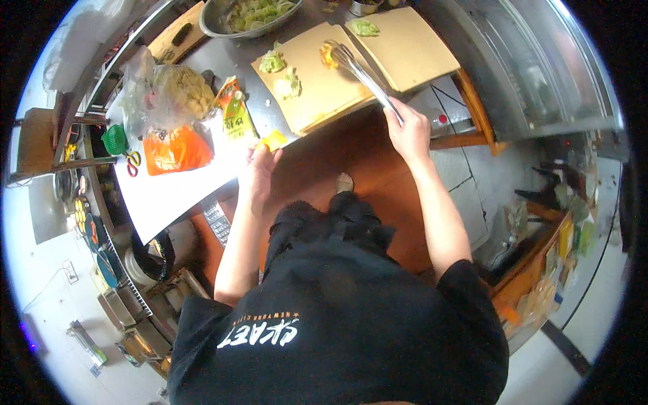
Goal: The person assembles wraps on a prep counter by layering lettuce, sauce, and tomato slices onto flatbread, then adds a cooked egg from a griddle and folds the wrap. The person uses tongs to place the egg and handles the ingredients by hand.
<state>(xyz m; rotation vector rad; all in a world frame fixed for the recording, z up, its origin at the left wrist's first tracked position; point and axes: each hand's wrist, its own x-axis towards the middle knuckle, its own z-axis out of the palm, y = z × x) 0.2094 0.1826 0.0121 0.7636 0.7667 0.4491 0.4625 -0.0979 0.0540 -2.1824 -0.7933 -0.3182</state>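
"What are the hands doing?"

"The right hand (410, 131) grips metal tongs (368, 79), upper centre; the left hand (256, 169) pinches a small yellow piece (275, 140), left of centre."

"And the orange-yellow food (328, 56)?"

"At the tong tips, over brown paper (324, 96), near lettuce (288, 84). Best to squeeze evenly and lower the tips before letting go."

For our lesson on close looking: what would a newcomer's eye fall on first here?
Probably the silver tongs in the person's right grip, with an orange-yellow piece of food at their tip, over the tan sheets near the top middle. Next, the bright orange bag on the white surface at left, and the metal bowl of chopped greens at the top edge.
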